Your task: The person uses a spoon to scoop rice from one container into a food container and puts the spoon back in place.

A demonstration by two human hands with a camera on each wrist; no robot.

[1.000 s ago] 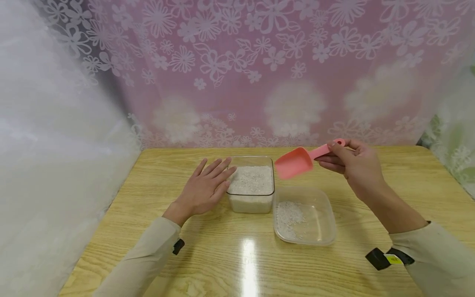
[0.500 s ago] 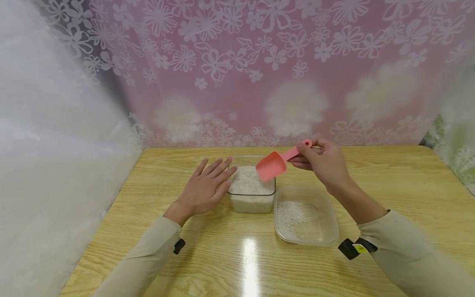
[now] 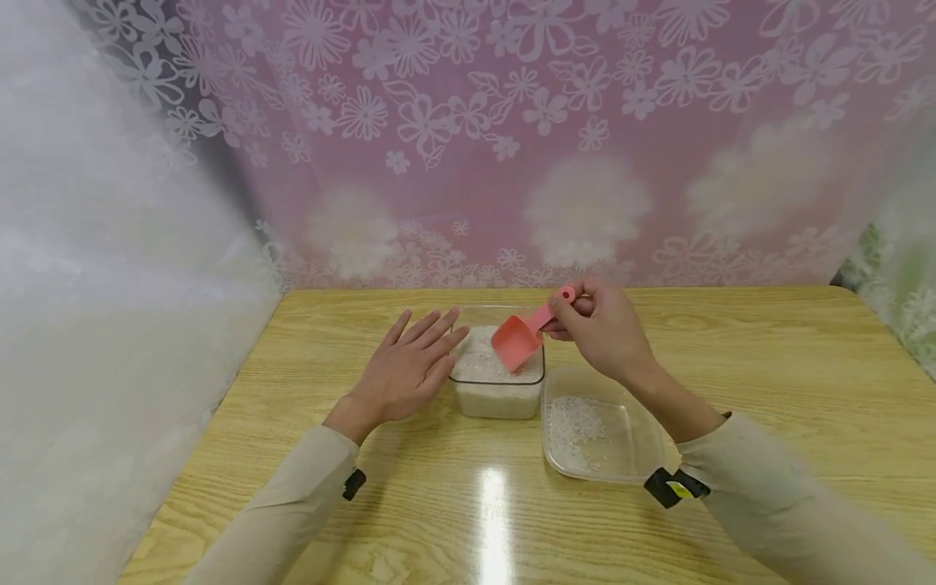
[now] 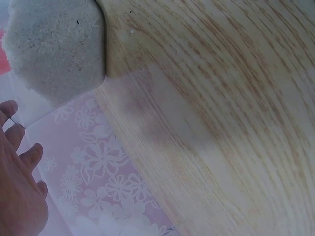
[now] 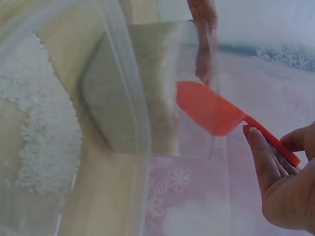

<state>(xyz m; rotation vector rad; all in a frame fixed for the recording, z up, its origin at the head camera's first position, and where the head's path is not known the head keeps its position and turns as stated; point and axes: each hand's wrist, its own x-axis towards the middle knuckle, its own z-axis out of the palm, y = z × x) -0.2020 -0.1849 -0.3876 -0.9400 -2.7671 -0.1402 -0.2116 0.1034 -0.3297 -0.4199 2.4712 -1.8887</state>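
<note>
My right hand (image 3: 603, 329) pinches the handle of a pink scoop (image 3: 517, 341) between thumb and fingers. The scoop's bowl dips inside the clear square container of rice (image 3: 497, 398), its front edge right at the rice surface, as the right wrist view (image 5: 209, 110) also shows through the clear wall. With fingers spread straight, my left hand (image 3: 402, 370) rests against that container's left rim. Beside it to the right stands a lower, wider plastic tub (image 3: 636, 439), holding a thin patch of rice (image 3: 574, 426) at its left side.
Both containers stand on a wood-grain table (image 3: 409, 504), close to each other. Behind the table's back edge hangs a pink flowered curtain (image 3: 468, 195). A whitish sheet (image 3: 132, 325) hangs along the left side.
My right hand has carried the scoop leftward from above the tub's back edge, then down into the rice container. The left hand has stayed in place at the rim.
</note>
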